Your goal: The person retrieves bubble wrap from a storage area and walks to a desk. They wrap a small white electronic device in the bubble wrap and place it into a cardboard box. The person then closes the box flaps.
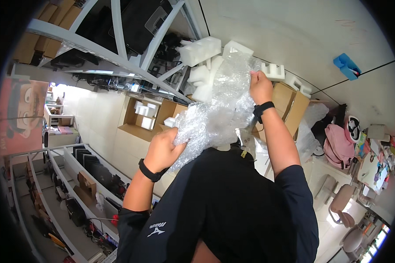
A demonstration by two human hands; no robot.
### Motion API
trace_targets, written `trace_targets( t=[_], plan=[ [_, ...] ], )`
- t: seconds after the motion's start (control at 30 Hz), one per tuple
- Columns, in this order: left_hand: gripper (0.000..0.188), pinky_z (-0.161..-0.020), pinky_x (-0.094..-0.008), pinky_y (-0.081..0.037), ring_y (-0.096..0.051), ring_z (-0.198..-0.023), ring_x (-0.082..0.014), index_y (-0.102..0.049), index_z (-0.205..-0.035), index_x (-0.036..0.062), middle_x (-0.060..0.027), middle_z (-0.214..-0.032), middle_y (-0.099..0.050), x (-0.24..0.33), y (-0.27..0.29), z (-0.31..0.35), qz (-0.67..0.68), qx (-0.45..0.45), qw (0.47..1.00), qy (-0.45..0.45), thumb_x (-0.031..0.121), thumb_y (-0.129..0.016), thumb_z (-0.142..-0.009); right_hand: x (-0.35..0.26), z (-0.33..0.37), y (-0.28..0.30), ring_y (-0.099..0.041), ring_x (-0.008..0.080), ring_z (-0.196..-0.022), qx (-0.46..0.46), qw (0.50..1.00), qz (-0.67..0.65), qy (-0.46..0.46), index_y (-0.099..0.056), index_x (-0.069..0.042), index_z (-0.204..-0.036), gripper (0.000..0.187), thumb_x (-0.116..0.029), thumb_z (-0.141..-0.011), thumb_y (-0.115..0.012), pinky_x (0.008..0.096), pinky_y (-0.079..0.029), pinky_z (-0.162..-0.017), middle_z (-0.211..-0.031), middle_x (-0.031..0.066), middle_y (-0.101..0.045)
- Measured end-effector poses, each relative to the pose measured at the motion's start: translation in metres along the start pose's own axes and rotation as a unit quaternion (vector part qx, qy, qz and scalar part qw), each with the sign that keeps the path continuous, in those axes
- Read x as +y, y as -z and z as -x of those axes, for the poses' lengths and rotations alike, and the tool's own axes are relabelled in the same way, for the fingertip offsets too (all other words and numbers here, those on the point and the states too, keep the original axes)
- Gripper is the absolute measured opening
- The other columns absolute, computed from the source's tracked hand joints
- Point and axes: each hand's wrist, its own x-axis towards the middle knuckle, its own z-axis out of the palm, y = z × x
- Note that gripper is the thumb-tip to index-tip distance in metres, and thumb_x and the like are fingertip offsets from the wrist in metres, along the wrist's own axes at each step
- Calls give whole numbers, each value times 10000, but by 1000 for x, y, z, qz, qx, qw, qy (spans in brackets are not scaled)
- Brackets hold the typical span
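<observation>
Head view, lower left of the frame: you have a shelving unit loaded with dark items. Farther right and higher, an open cardboard box holds white foam blocks. Your left hand has its grip closed on the lower-left end of the clear bubble wrap, which spreads through the centre toward the top. White foam pieces lie behind it, upper centre. Your right hand has its grip pinched on the wrap's upper-right edge. Just beyond is a brown carton; a pink bag sits at the right.
</observation>
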Motion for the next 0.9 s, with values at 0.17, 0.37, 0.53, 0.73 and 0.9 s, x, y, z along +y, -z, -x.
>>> trace_targets(
  t=[0.17, 0.37, 0.53, 0.73, 0.9],
  plan=[
    [240, -675, -450, -476, -591, -774, -423, -588, -870, -7, -208, -785, -602, 0, 13, 14, 0, 51, 998, -30, 194, -718, -861, 22, -30, -3, -615, 444, -727, 62, 997, -36, -8, -618, -29, -779, 396, -357, -994, -561, 496, -482, -661, -745, 233, -642],
    [291, -649, -421, -442, -547, -704, -409, -561, -846, -21, -210, -748, -546, -12, 43, 36, -13, 105, 993, 60, 242, -636, -947, 25, -49, 36, -552, 226, -615, 4, 993, -87, -80, -637, -12, -825, 406, -384, -985, -606, 372, -459, -621, -682, 133, -615],
    [256, -674, -411, -439, -543, -740, -399, -567, -903, -18, -200, -798, -540, -18, 44, 30, 5, 183, 982, 44, 226, -594, -973, 38, -57, 40, -579, 198, -754, -99, 981, -155, -62, -640, 15, -1061, 459, -427, -940, -671, 342, -483, -717, -842, 81, -644],
    [217, -840, -427, -480, -599, -950, -415, -605, -1048, -28, -202, -1016, -631, -20, 47, 39, -41, 173, 984, -2, 175, -597, -971, -65, 8, 82, -504, 353, -1299, -134, 964, -65, 220, -439, 4, -1444, 762, -336, -848, -767, 404, -394, -1093, -1394, 246, -515],
    [255, -922, -423, -476, -622, -1022, -382, -624, -1107, -31, -207, -1087, -648, -16, 31, 24, -18, 193, 978, -81, 196, -574, -1003, -110, 67, 33, -543, 373, -1266, -267, 890, -123, 348, -526, -24, -1356, 594, -271, -849, -715, 435, -434, -1061, -1363, 232, -564]
  ],
)
